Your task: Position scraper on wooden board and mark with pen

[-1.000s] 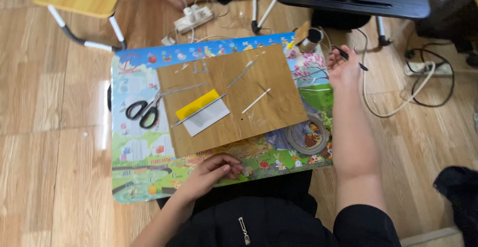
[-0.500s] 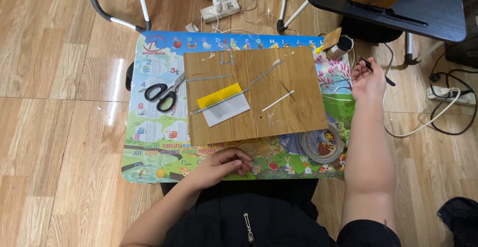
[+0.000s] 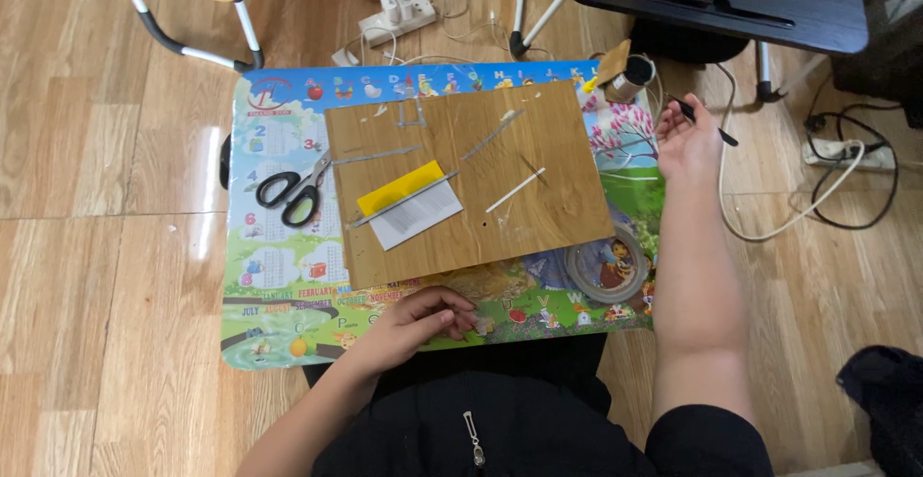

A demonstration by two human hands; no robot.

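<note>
At the frame's right, the right hand (image 3: 685, 140) is pinching a thin black tool (image 3: 710, 124), grip closed on it. The left hand (image 3: 415, 321) is resting curled, holding nothing, at the colourful desk's (image 3: 279, 333) lower edge, below the wooden board (image 3: 538, 208).

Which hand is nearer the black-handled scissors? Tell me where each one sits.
Left. The left hand rests at the near edge of the colourful mat, below and right of the scissors. The right hand is off the mat's far right side, across the wooden board.
</note>
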